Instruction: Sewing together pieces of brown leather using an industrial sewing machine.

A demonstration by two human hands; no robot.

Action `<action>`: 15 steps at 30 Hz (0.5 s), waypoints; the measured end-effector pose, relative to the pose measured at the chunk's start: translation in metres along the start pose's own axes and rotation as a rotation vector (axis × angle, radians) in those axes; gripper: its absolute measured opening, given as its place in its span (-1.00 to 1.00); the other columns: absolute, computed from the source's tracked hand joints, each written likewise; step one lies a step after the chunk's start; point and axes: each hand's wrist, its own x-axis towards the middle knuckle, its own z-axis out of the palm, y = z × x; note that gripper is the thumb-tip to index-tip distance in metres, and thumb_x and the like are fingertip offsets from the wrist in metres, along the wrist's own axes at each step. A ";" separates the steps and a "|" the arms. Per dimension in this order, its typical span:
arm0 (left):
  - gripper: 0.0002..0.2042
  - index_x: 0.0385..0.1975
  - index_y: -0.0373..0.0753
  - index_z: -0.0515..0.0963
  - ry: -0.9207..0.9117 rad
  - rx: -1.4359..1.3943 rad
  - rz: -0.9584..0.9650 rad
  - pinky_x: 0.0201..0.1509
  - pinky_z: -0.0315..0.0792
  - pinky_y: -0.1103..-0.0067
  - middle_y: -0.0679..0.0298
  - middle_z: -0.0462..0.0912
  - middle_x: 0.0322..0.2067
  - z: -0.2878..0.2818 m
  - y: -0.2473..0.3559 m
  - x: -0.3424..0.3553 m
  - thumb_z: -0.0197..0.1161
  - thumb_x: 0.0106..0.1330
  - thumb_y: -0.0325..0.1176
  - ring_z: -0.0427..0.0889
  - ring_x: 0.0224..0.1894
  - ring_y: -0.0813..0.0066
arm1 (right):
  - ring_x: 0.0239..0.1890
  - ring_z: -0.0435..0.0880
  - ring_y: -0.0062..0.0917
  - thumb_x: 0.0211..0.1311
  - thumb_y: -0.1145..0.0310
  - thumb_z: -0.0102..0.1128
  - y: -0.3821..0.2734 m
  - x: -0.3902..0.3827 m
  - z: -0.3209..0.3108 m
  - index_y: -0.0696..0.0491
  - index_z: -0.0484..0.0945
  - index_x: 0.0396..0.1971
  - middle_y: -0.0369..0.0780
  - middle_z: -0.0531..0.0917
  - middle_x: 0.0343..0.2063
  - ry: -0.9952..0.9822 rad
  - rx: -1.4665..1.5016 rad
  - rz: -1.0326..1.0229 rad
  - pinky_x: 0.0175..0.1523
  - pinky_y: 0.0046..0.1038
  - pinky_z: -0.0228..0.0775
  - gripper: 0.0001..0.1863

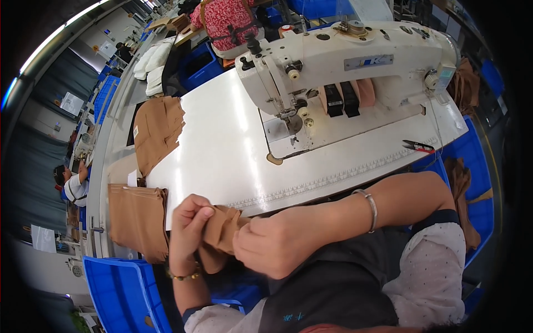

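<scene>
Between my two hands is a piece of brown fabric point(221, 228), creased and partly hanging below the table's front edge. My left hand point(190, 222) pinches its left side between thumb and fingers. Closed on its right side is my right hand point(272, 244), the fingertips partly hidden. To the left of my left hand lies a folded stack of brown fabric pieces point(139, 219). Farther back, a fan of brown cut pieces point(158, 133) rests on the white sewing table point(216, 144). A white sewing machine point(355, 66) stands at the right, its needle area apart from my hands.
Red-and-black thread snips point(417, 146) lie near the right end of the printed ruler point(333, 176). Blue bins stand at lower left point(119, 288) and right point(480, 205). Black and pink rolls point(347, 99) sit under the machine arm. Another person in red point(225, 25) works beyond the table.
</scene>
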 end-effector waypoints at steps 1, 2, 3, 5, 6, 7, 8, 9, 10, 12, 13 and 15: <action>-0.97 -0.32 -0.32 0.58 -0.028 0.200 0.052 -0.26 0.42 0.73 0.43 0.62 -0.42 -0.013 0.016 0.007 0.29 0.38 -0.55 0.51 -0.35 0.76 | -0.53 0.49 -0.49 -0.14 0.29 0.17 -0.003 0.002 0.011 0.15 0.56 -0.62 -0.26 0.52 -0.58 0.000 -0.016 -0.013 -0.44 -0.48 0.27 -0.79; -0.97 -0.34 -0.33 0.60 -0.089 0.449 0.091 -0.29 0.44 0.68 0.35 0.64 -0.47 -0.021 0.041 0.017 0.31 0.34 -0.55 0.54 -0.40 0.68 | -0.56 0.49 -0.47 -0.13 0.30 0.16 -0.006 0.005 0.020 0.18 0.55 -0.63 -0.23 0.51 -0.61 -0.014 -0.049 0.015 -0.46 -0.46 0.26 -0.78; -0.97 -0.37 -0.34 0.62 -0.158 0.695 0.131 -0.32 0.46 0.64 0.28 0.66 -0.51 -0.022 0.063 0.033 0.34 0.29 -0.55 0.58 -0.45 0.59 | -0.56 0.49 -0.47 -0.13 0.30 0.16 -0.005 0.004 0.025 0.18 0.55 -0.63 -0.23 0.51 -0.61 -0.019 -0.050 0.025 -0.46 -0.46 0.26 -0.78; -0.96 -0.41 -0.31 0.67 -0.319 0.983 0.171 -0.36 0.48 0.51 0.11 0.65 -0.57 -0.008 0.102 0.063 0.37 0.22 -0.50 0.63 -0.53 0.32 | -0.51 0.52 -0.51 -0.12 0.31 0.16 -0.004 0.010 0.031 0.22 0.60 -0.57 -0.18 0.59 -0.54 -0.090 -0.065 0.134 -0.47 -0.56 0.23 -0.76; -0.91 -0.42 -0.27 0.70 -0.385 1.036 0.218 -0.34 0.50 0.42 0.04 0.64 -0.55 0.001 0.099 0.086 0.39 0.19 -0.40 0.63 -0.50 0.11 | -0.50 0.55 -0.48 -0.16 0.29 0.14 -0.003 0.003 0.035 0.23 0.61 -0.58 -0.14 0.61 -0.54 -0.132 -0.099 0.158 -0.46 -0.53 0.26 -0.73; -0.86 -0.42 -0.24 0.71 -0.457 1.107 0.232 -0.31 0.51 0.35 0.04 0.67 -0.51 0.011 0.089 0.112 0.40 0.18 -0.30 0.66 -0.43 0.03 | -0.49 0.56 -0.44 -0.18 0.27 0.14 0.001 -0.012 0.044 0.22 0.62 -0.60 -0.12 0.61 -0.54 -0.181 -0.039 0.149 -0.45 -0.50 0.30 -0.72; -0.83 -0.44 -0.23 0.71 -0.519 1.089 0.335 -0.28 0.51 0.32 0.07 0.69 -0.49 0.027 0.069 0.139 0.40 0.16 -0.26 0.67 -0.39 0.01 | -0.51 0.55 -0.41 -0.20 0.27 0.16 0.005 -0.030 0.048 0.18 0.60 -0.65 -0.16 0.56 -0.58 -0.259 -0.075 0.201 -0.45 -0.45 0.32 -0.75; -0.85 -0.45 -0.20 0.71 -0.541 1.086 0.333 -0.25 0.52 0.33 0.12 0.71 -0.45 0.042 0.047 0.160 0.39 0.16 -0.26 0.67 -0.34 0.04 | -0.54 0.51 -0.42 -0.22 0.27 0.17 0.011 -0.047 0.047 0.13 0.57 -0.69 -0.21 0.49 -0.62 -0.349 -0.069 0.234 -0.46 -0.42 0.30 -0.79; -0.86 -0.44 -0.16 0.73 -0.536 1.018 0.403 -0.23 0.52 0.35 0.18 0.72 -0.40 0.053 0.022 0.177 0.40 0.16 -0.25 0.67 -0.30 0.08 | -0.57 0.48 -0.45 -0.25 0.30 0.19 0.014 -0.066 0.051 0.09 0.55 -0.71 -0.26 0.45 -0.65 -0.389 -0.083 0.263 -0.48 -0.41 0.29 -0.84; -0.90 -0.40 -0.24 0.74 -0.503 0.817 0.454 -0.23 0.50 0.47 0.20 0.70 -0.44 0.077 -0.025 0.200 0.46 0.11 -0.40 0.65 -0.39 0.25 | -0.58 0.48 -0.51 -0.27 0.33 0.20 0.023 -0.102 0.049 0.06 0.52 -0.72 -0.28 0.43 -0.66 -0.440 -0.078 0.297 -0.53 -0.46 0.28 -0.87; -0.90 -0.43 -0.19 0.75 -0.459 0.776 0.411 -0.20 0.54 0.46 0.23 0.75 -0.36 0.091 -0.042 0.208 0.45 0.14 -0.33 0.70 -0.31 0.22 | -0.58 0.48 -0.51 -0.27 0.33 0.20 0.028 -0.114 0.043 0.06 0.52 -0.72 -0.28 0.43 -0.66 -0.444 -0.083 0.310 -0.53 -0.46 0.28 -0.87; -0.88 -0.42 -0.23 0.75 -0.422 0.538 0.269 -0.22 0.55 0.50 0.20 0.77 -0.31 0.106 -0.057 0.217 0.47 0.16 -0.34 0.72 -0.34 0.28 | -0.61 0.45 -0.56 -0.28 0.34 0.21 0.039 -0.127 0.028 0.04 0.48 -0.74 -0.31 0.39 -0.69 -0.518 -0.186 0.295 -0.60 -0.52 0.27 -0.88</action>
